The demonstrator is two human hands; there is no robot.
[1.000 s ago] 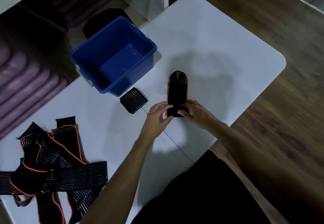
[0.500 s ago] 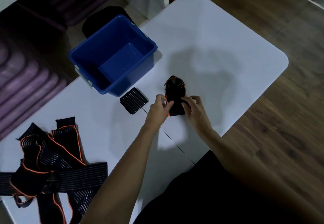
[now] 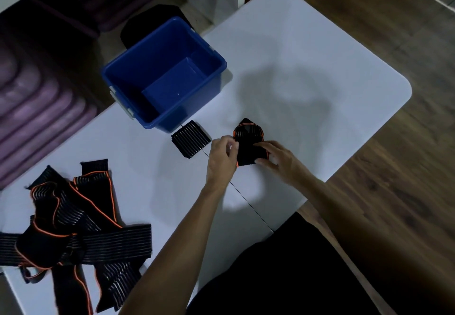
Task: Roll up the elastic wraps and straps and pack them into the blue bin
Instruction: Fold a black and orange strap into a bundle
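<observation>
Head view, left to right. A tangled pile of black elastic wraps (image 3: 71, 228) with orange edging lies on the white counter (image 3: 307, 63). The blue bin (image 3: 214, 68) stands open near the counter's far edge; just beside it lies a rolled striped wrap (image 3: 191, 139). The left hand (image 3: 222, 157) and right hand (image 3: 278, 158), fingers curled, pinch a partly rolled orange-trimmed strap (image 3: 248, 142) from either side against the counter. No legible writing appears.
</observation>
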